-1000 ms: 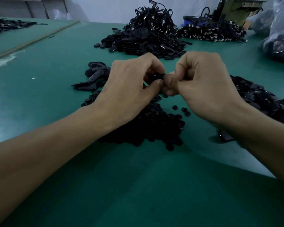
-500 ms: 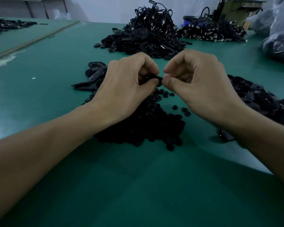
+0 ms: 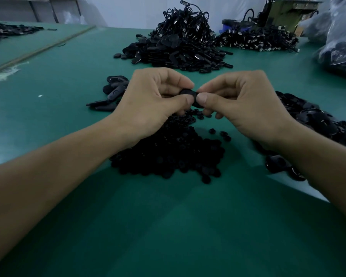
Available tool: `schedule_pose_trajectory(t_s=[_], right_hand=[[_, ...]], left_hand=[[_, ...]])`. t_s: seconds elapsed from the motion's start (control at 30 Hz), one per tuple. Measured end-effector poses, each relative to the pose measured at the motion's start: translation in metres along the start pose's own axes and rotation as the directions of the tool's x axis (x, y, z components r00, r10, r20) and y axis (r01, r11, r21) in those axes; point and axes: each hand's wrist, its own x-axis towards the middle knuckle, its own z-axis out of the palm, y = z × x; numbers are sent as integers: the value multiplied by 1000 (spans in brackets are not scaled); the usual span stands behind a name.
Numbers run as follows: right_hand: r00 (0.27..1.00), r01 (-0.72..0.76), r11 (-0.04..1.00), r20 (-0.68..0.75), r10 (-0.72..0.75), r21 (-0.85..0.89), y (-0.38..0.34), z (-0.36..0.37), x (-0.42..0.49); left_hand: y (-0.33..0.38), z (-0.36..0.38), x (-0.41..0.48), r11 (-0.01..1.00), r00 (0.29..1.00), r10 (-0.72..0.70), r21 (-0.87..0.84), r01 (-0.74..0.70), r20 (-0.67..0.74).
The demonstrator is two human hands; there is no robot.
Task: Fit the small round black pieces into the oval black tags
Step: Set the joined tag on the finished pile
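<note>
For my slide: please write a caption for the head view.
Left hand and right hand pinch a black tag above a pile of round pieces.

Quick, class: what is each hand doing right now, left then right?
Left hand: pinches the black tag between thumb and fingers.
Right hand: pinches the same tag from the other side.

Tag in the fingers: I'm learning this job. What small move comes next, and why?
Probably a firmer squeeze to seat the piece: left hand and right hand both pinch the tag above the pile, and the fit itself is hidden.
</note>
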Motion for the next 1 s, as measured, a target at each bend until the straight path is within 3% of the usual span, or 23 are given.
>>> schedule_pose_trajectory(t_s=[0.3, 1.0], right_hand=[[960, 171, 894, -136, -246, -413, -11, 9, -6], [991, 7, 997, -131, -16, -75, -11, 11, -1]], left_hand=[[3, 8, -1, 981, 991, -79, -185, 57, -110], [0, 11, -4, 993, 984, 116, 17, -115, -136]])
